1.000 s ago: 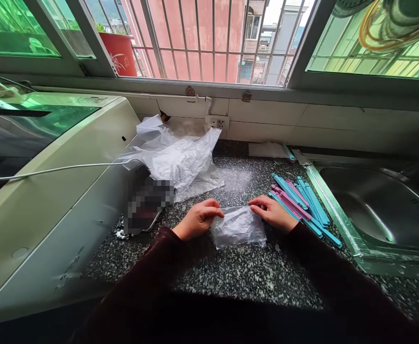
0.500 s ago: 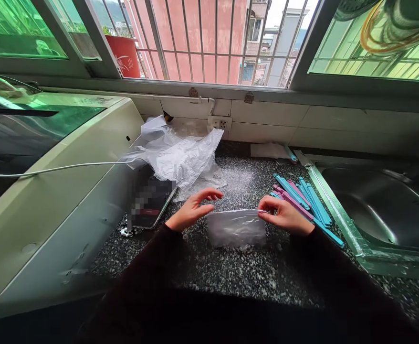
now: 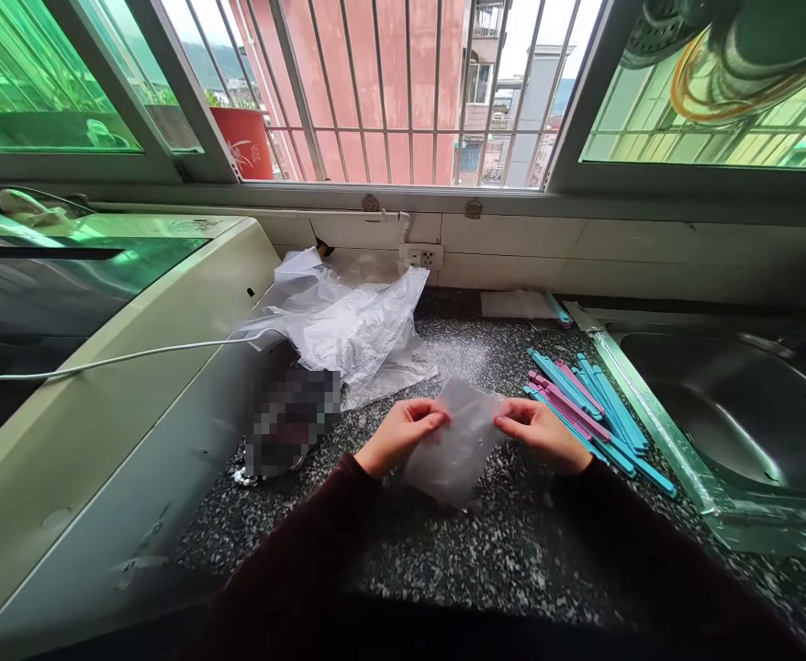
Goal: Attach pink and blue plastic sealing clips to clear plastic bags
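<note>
A small translucent plastic bag is stretched between my two hands above the speckled dark counter. My left hand pinches its left edge between thumb and fingers. At the upper right corner, my right hand pinches the bag as well. The bag hangs tilted and looks flat. Just beyond my right hand lies a loose pile of blue and pink plastic strips. Crumpled clear plastic bags lie heaped farther back on the left.
A metal sink is set into the counter at the right. On the left stands a cream-coloured appliance with a white cable across it. A blurred-out phone lies beside it. Against the wall rests a flat packet holding strips.
My left hand has closed on the bag's left edge, having been open beside it. The bag has turned from lying level to tilted and raised. My right hand keeps its pinch.
</note>
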A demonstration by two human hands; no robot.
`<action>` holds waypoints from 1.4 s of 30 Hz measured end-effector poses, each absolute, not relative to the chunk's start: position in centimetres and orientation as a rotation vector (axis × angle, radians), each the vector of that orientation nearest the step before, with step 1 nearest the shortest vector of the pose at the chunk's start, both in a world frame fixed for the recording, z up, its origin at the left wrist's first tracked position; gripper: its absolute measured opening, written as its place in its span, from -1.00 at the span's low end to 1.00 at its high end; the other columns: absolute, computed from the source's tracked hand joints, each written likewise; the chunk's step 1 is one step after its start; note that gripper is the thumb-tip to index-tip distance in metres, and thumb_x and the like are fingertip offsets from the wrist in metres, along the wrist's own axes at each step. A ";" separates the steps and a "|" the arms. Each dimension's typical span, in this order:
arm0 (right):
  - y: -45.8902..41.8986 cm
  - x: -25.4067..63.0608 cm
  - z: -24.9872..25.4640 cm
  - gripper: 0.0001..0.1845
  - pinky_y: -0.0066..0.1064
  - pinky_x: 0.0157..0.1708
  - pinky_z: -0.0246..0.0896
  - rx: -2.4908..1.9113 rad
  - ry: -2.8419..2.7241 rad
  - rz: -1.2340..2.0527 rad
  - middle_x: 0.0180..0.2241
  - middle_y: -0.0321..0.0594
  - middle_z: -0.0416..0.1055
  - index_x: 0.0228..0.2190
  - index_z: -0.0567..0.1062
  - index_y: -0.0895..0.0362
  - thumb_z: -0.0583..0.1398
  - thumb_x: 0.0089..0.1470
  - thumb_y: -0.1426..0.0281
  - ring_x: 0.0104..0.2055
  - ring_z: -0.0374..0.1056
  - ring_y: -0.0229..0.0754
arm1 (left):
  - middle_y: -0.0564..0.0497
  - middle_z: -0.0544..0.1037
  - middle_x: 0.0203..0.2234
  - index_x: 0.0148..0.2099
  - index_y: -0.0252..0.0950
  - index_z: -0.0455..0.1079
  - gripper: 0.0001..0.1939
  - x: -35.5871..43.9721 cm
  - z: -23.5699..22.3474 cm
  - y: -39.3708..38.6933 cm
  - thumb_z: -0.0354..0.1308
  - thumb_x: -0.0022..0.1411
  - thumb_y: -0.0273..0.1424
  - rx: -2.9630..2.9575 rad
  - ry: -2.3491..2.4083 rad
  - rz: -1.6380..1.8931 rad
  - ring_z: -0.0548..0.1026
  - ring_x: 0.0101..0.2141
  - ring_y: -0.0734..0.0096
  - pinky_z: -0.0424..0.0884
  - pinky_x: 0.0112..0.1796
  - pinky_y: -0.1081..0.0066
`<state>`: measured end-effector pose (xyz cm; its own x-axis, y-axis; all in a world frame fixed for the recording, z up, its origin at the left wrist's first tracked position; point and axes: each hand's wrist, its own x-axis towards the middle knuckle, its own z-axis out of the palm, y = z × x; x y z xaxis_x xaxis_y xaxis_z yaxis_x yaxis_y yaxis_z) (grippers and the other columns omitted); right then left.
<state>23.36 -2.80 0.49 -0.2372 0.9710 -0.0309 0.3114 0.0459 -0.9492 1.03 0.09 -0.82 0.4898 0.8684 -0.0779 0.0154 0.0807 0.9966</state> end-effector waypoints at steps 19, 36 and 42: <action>-3.2 21.9 -0.1 -0.62 -0.39 -0.41 0.17 -1.403 -1.545 1.151 -0.54 -0.29 0.34 -0.51 0.39 0.16 0.18 -0.13 0.06 -0.44 0.25 -0.24 | 0.12 0.29 -0.68 -0.51 -0.37 0.30 -0.71 1.6 -0.7 -0.2 0.15 -0.02 -0.21 1.404 0.985 0.913 0.21 -0.62 0.60 0.12 -0.57 0.54; -3.3 22.7 -0.3 -0.56 -0.33 -0.31 0.24 -1.403 -1.621 1.100 -0.44 -0.22 0.41 -0.43 0.43 0.13 0.17 -0.16 0.00 -0.36 0.31 -0.16 | 0.11 0.36 -0.65 -0.46 -0.38 0.34 -0.65 1.4 -1.8 0.4 0.26 -0.12 -0.16 1.314 0.887 0.730 0.23 -0.65 0.64 0.15 -0.59 0.55; -3.7 22.0 -1.1 -0.61 -0.37 -0.42 0.21 -1.408 -1.530 1.115 -0.58 -0.29 0.31 -0.57 0.39 0.15 0.20 -0.16 0.05 -0.48 0.23 -0.24 | 0.13 0.36 -0.65 -0.42 -0.38 0.32 -0.71 1.5 -1.5 0.2 0.22 -0.08 -0.24 1.288 0.853 0.797 0.25 -0.67 0.65 0.16 -0.60 0.55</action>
